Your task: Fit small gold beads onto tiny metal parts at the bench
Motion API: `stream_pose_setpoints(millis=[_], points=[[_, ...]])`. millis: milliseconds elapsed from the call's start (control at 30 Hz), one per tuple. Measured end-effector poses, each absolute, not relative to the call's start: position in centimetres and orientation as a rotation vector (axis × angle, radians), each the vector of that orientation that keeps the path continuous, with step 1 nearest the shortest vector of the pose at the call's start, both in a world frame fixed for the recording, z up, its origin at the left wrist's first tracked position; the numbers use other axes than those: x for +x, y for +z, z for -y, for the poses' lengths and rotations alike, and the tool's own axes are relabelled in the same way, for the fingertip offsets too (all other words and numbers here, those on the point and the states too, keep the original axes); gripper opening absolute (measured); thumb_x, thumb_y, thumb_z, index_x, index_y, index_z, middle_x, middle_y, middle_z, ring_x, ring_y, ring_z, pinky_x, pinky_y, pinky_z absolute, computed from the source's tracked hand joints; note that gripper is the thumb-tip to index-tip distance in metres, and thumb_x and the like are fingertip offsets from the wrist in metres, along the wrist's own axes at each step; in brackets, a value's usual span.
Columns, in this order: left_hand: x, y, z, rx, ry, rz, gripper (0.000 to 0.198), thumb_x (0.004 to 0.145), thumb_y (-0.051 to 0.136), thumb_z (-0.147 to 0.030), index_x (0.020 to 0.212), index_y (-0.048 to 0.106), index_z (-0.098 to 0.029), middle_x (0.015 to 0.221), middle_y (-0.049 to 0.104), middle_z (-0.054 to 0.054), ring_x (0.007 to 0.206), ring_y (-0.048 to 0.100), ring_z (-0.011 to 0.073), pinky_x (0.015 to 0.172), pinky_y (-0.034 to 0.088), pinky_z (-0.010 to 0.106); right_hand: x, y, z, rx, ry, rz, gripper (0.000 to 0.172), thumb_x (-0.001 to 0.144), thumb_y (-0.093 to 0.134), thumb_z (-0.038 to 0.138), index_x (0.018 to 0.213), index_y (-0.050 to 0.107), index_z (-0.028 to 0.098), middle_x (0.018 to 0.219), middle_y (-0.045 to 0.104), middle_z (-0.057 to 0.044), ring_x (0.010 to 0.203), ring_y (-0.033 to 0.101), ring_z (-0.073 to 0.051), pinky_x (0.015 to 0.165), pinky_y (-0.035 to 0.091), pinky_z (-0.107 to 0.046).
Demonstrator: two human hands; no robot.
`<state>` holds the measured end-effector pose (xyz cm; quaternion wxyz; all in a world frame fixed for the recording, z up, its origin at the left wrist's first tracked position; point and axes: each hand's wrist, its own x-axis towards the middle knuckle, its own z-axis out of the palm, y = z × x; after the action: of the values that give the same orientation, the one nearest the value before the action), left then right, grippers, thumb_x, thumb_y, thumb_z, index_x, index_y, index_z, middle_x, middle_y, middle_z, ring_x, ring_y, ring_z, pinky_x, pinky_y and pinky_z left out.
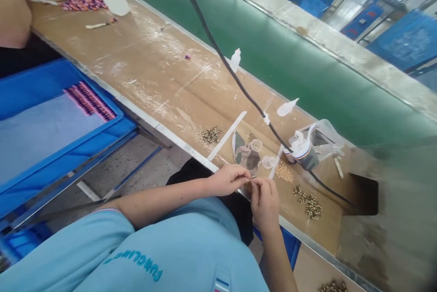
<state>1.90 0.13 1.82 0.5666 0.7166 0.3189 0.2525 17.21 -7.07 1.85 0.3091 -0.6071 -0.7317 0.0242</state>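
Note:
My left hand (pixel 228 179) and my right hand (pixel 264 202) meet at the front edge of the brown worktable (pixel 160 69), fingertips pinched together on a tiny part too small to name. Just beyond the fingers lie a dark oval piece (pixel 246 155) and small clear plastic caps (pixel 268 161). A pile of pale beads (pixel 284 172) sits right of them, with piles of small brass parts to the right (pixel 309 203) and to the left (pixel 210 135).
A black cable (pixel 218 53) runs across the table to a taped tool (pixel 305 153) in a clear bag. White dropper bottles (pixel 235 60) lie near the green conveyor belt (pixel 273 50). A blue crate (pixel 48 123) stands at the left. Another person's arm (pixel 13 5) shows top left.

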Motion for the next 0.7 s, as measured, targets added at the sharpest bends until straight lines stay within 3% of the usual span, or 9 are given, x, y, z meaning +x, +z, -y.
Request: stream_pose_setpoints(millis=[700], points=[[1.97, 2.17, 0.03, 1.704, 0.615, -0.787, 0.016, 0.082, 0.046, -0.014, 0.078, 0.061, -0.015, 0.064, 0.057, -0.001, 0.065, 0.055, 0.0111, 0.060, 0.044, 0.018, 17.54, 1.83, 7.26, -1.577, 0.132, 1.898, 0.013, 0.094, 0.045, 0.022, 0.091, 0.057, 0.020, 0.083, 0.061, -0.003, 0.078, 0.057, -0.013, 0.069, 0.046, -0.024]])
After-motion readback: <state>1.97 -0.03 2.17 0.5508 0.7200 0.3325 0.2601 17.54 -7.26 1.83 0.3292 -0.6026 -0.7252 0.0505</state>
